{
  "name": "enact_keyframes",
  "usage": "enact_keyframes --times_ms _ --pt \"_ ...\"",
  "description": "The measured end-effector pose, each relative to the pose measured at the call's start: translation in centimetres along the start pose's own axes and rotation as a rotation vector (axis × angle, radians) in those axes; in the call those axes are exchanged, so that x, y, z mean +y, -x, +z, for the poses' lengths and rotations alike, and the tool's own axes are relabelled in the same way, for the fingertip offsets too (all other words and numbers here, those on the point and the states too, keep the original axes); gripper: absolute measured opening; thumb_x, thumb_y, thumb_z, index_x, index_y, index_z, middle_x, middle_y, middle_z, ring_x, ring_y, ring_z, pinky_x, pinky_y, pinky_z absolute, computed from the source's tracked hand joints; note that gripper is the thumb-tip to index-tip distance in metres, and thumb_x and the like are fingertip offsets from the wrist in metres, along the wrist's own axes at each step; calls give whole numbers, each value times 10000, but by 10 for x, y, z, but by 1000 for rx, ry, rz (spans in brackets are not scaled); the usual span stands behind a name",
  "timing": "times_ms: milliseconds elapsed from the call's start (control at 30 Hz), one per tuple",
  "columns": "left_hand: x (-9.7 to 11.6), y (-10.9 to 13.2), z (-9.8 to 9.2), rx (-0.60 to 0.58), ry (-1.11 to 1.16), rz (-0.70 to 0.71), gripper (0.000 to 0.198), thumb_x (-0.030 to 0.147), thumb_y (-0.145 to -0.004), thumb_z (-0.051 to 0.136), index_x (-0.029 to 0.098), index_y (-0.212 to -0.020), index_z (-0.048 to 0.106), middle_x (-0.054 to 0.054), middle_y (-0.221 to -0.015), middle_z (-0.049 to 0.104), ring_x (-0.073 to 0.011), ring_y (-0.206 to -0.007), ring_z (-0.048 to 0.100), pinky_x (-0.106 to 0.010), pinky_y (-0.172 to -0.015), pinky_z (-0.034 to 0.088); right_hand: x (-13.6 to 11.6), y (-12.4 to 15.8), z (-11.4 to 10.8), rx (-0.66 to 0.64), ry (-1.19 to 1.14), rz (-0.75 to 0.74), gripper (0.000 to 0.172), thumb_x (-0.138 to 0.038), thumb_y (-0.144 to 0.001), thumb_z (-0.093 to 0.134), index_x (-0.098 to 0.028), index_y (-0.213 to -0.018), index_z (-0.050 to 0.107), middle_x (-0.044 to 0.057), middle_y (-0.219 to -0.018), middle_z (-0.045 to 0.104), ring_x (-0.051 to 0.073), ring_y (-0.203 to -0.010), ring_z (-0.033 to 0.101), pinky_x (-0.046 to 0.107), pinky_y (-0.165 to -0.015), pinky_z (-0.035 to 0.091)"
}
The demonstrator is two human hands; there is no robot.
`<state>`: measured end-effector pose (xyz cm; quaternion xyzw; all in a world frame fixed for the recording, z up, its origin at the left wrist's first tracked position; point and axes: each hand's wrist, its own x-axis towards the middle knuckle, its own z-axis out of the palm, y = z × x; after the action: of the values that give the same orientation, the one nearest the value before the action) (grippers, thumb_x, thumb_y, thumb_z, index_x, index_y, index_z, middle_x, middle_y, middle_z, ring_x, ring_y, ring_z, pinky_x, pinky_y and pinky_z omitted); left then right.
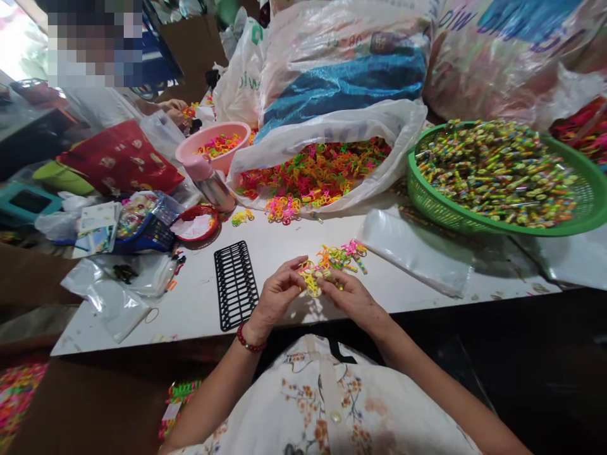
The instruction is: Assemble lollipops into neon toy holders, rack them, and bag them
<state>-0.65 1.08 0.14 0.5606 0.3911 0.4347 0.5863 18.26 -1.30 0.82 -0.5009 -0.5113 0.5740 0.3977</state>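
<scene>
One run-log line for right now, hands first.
left hand: fingertips on yellow plastic pieces | right hand: fingertips on same pieces | black rack: flat on table, beside left hand | green basket: heaped, at right

Lit brightly from the upper left by a white glare [19, 22], too strong to tell the source. Furnished with a long white table [192, 300], a little stained near its right front edge. Partly closed behind by a brown board [196, 57]; very dark below the table at right
</scene>
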Motion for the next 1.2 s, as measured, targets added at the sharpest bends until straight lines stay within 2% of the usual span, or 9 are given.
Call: enact_keyframes --times_ms 133,200,300,433,633,800,967,1067,1200 --pt "4 4 15 17 116 -62 29 168 -781 600 177 -797 624 -107 -1379 578 -239 -1318 494 -413 -1125 351 -1 1 6 11 -36 19 343 -531 -809 674 -195 -878 686 1 -747 586 150 -713 509 256 -626 399" --pt "5 5 22 70 234 -109 138 203 -787 590 193 -924 605 -102 -1392 563 -224 -1288 519 -394 -1080 401 3 0 8 42 -55 44 362 -543 -808 666 -199 -916 695 -3 -718 578 154 -701 514 253 -597 393" --pt "2 5 33 187 268 -185 260 327 -856 587 219 -1090 557 -77 -1235 619 -168 -1084 600 -318 -938 474 11 -4 11 89 -33 -22 326 -516 -815 663 -205 -905 697 4 -774 624 166 -757 548 259 -645 422" --pt "-10 2 40 236 95 -205 258 448 -900 560 191 -899 544 3 -854 570 -112 -789 529 -239 -750 451 15 -4 16 69 36 -82 289 -497 -850 624 -212 -870 665 12 -841 654 179 -813 573 274 -726 439" --pt "-16 -3 39 358 -15 -220 347 518 -902 523 200 -779 456 49 -707 431 -92 -625 399 -219 -585 371 13 0 14 110 174 -114 291 -467 -939 512 -212 -816 581 2 -771 609 158 -722 532 274 -688 406" --pt "-12 -2 43 297 72 -290 372 569 -888 515 209 -810 460 55 -655 462 -90 -537 414 -222 -496 355 17 -2 9 120 132 -115 318 -497 -930 528 -208 -824 608 11 -788 613 165 -748 541 279 -692 409" --pt "-12 1 42 251 -23 -306 362 563 -911 482 214 -819 455 57 -645 459 -86 -508 402 -217 -461 347 20 -1 6 53 -57 50 408 -594 -871 568 -203 -759 595 -11 -678 557 107 -533 416 253 -500 326" --pt "-14 3 40 229 -129 -294 354 555 -929 458 218 -823 442 59 -659 445 -85 -529 404 -212 -479 348 20 1 6 18 -162 121 436 -622 -833 601 -196 -739 583 -31 -612 507 85 -478 354 239 -453 273" --pt "-15 4 39 213 -207 -283 342 535 -947 433 215 -825 437 56 -674 450 -87 -562 410 -208 -510 338 23 4 9 112 -94 20 411 -587 -841 613 -187 -747 611 -24 -620 529 94 -508 394 232 -467 299"
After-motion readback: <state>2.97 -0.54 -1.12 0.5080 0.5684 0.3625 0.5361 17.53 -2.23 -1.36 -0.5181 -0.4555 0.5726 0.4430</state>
